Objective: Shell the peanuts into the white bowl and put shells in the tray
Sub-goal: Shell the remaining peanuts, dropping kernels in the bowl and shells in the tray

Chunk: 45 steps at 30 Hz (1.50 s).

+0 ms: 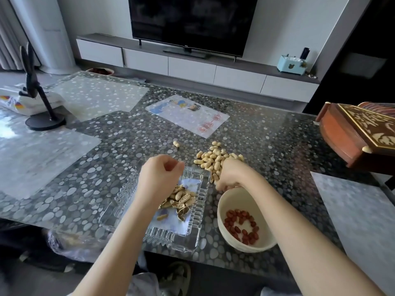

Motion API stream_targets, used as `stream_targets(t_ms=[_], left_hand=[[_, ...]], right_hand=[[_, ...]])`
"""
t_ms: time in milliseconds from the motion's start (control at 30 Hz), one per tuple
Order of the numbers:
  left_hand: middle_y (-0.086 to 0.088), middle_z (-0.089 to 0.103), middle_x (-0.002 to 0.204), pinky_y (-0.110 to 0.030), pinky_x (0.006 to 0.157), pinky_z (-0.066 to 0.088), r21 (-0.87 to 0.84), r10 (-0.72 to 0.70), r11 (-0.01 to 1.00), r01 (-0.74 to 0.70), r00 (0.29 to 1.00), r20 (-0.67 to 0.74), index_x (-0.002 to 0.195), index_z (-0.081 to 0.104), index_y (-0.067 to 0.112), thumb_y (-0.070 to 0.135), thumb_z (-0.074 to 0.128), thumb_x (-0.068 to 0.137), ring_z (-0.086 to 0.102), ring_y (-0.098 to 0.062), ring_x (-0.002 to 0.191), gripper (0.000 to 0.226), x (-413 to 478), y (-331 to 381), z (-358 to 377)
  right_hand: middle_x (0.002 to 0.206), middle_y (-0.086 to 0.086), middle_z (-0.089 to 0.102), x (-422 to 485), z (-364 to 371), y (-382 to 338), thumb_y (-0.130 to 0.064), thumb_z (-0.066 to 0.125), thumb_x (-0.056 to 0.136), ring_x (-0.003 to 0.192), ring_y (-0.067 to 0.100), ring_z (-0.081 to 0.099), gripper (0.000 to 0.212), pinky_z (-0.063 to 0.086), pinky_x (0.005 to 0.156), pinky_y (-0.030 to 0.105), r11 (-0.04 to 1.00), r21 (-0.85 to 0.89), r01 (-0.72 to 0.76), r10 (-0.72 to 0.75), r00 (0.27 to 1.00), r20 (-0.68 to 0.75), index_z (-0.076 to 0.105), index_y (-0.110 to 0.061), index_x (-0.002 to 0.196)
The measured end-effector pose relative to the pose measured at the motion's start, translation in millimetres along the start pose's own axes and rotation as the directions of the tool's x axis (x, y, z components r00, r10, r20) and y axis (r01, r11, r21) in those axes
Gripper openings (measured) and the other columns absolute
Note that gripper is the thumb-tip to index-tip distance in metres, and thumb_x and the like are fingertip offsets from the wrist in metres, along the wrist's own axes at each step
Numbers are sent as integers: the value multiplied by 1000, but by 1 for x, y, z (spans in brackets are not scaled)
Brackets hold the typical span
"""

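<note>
from the head camera my left hand hangs loosely curled over the ribbed glass tray of papery shells; whether it pinches anything i cannot tell. my right hand, fingers bunched, sits at the smooth white bowl rim holding red-skinned kernels, beside the lumpy unshelled peanuts. a kernel could bounce off that rim onto the pebbled table

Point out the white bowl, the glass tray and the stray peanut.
white bowl (267, 245): head view, on its near rim.
glass tray (171, 237): head view, on its ribbed near wall.
stray peanut (176, 143): head view, on the shell's middle.
</note>
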<state>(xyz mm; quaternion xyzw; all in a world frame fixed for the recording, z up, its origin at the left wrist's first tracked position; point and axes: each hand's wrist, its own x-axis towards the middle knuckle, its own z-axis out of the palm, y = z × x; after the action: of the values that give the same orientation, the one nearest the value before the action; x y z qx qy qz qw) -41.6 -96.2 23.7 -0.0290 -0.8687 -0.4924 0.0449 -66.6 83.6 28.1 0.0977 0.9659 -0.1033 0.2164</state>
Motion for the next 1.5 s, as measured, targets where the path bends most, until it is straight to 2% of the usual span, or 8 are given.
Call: stream_targets(t_ms=[167,367,533,700,833,1067,1367,1500], left_hand=[[13,55,47,-10,39,28,-108,122,989,-103,974,189,70,67,23,39,64,86,40,0,37,23,-19,14,17],[9,71,64,-9,52,38,-310,228,942,-129,923,311,75,75,19,28,69,84,55,5,52,14,-37,29,26],[-24,67,84,-51,85,49,-518,229,855,30,874,429,76,73,16,40,71,76,60,-41,80,24,-42,31,37],[1,49,67,-26,67,39,-541,204,830,134,830,519,78,59,8,31,59,88,45,-11,66,25,-54,41,48],[-5,41,76,-36,68,37,-478,268,878,-4,833,485,91,46,-3,50,45,91,39,-18,72,53,-61,47,56],[6,38,66,-43,64,34,-485,323,867,-117,873,366,73,43,14,28,41,100,35,-15,65,30,-67,51,67],[10,36,60,-33,57,31,-389,328,902,-189,885,330,71,37,12,26,37,101,32,-9,58,33,-77,58,73],[7,35,59,-22,52,29,-335,290,925,-177,901,324,69,33,13,24,36,102,29,-7,54,34,-78,60,75]], right_hand=[[72,-2,69,-62,2,18,-22,82,73,66,9,62,20,48,60,18,784,481,393,-180,885,-430,66,-12,78],[74,-7,69,-104,30,31,-29,83,71,70,3,64,20,50,64,12,669,541,510,-129,797,-590,66,-23,80],[75,-7,70,-116,35,48,-46,71,76,72,3,66,25,54,66,19,641,570,513,-160,816,-555,67,-22,83],[58,-12,54,-124,38,55,-51,42,89,56,3,51,37,42,54,28,602,542,587,-269,788,-554,62,-23,76],[58,-16,53,-126,42,53,-40,37,93,56,-1,48,30,38,52,15,549,582,600,-221,775,-592,57,-26,76],[59,-6,50,-121,60,48,-38,33,98,53,7,46,38,35,49,24,605,514,608,-83,690,-719,53,-15,76],[55,1,51,-124,62,46,-33,32,100,49,6,44,43,35,48,31,616,578,535,41,711,-702,51,-14,67],[47,-8,44,-123,63,44,-27,33,102,44,4,44,45,30,45,19,626,607,490,96,724,-683,46,-19,60]])
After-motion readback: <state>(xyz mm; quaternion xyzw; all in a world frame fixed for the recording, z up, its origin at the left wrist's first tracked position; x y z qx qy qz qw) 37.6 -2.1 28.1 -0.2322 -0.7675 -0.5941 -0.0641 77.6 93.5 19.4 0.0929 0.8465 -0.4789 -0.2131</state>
